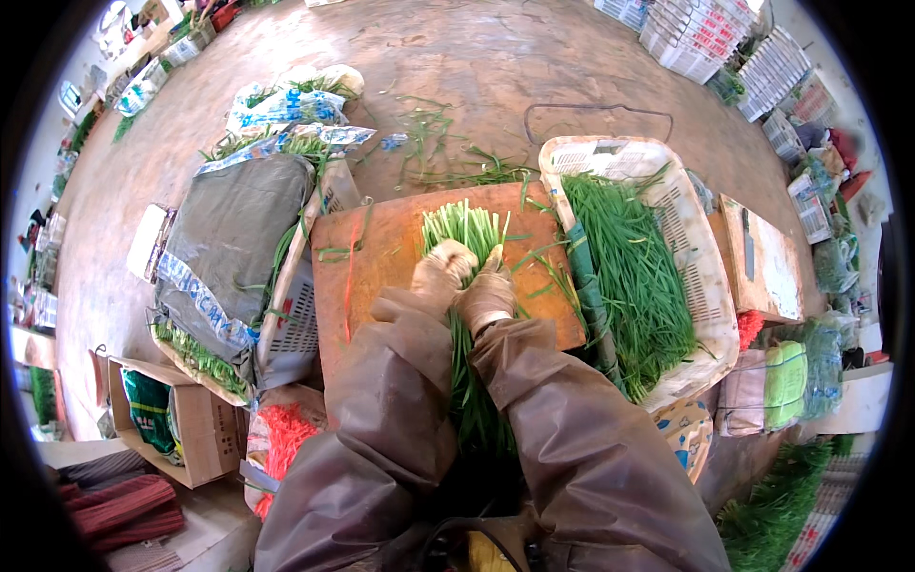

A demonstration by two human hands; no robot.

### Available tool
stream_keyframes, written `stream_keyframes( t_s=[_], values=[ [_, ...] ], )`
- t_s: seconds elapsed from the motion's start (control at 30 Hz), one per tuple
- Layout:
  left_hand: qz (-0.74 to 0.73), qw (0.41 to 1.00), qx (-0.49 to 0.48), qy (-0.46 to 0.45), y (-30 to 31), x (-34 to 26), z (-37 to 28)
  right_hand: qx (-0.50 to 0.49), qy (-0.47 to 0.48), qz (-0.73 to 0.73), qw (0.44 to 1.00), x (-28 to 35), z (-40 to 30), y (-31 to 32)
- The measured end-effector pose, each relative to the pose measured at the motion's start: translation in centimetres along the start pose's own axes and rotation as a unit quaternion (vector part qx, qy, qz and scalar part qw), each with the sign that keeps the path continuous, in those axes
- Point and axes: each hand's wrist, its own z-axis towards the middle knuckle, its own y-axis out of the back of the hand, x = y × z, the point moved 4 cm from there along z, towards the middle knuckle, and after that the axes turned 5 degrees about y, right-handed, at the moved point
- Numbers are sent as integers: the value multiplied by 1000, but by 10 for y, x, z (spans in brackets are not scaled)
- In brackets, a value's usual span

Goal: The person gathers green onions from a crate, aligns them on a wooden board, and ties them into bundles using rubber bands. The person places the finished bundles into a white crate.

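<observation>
Over an orange-brown wooden board, both hands grip one bunch of garlic chives. Its pale stalk ends point away from me, and the green leaves hang back between my sleeves. My left hand, gloved, has its fingers curled around the left side of the bunch. Close against it, my right hand, also gloved, holds the right side with the thumb pointing up along the stalks. A thin red tie lies on the board to the left. Loose leaves are scattered at the board's right.
At right, a white plastic crate full of chives leans against the board. A grey cloth covers another crate at left. Red ties hang below it, beside a cardboard box. Plastic-wrapped chives and stray leaves lie beyond.
</observation>
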Motion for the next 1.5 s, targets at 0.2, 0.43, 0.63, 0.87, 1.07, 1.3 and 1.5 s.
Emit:
stream_keyframes(
  t_s=[0.2, 0.43, 0.63, 0.87, 1.07, 1.3, 1.5],
  values=[
    [-135, 989, -15, 50, 1, -14, -7, 13, 27, 27, 999, -5, -5, 10],
    [543, 804, 17, -242, -21, -48, -7, 14, 61, -10, 998, -13, 15, -27],
    [391, 843, 22, -369, -54, 28, 28, 41, 261, 384, 885, -72, 4, -10],
    [478, 811, 0, -337, -62, 24, 24, -25, 158, 230, 960, -96, 50, 43],
    [428, 829, -51, -356, -49, 10, 15, 76, 199, 214, 953, -70, 96, 4],
    [426, 828, -29, -363, -41, 13, 16, 15, 282, 161, 946, -75, 69, -29],
    [547, 784, 0, -294, -57, 24, 23, 14, 192, 289, 938, -96, 13, -10]
  ],
)
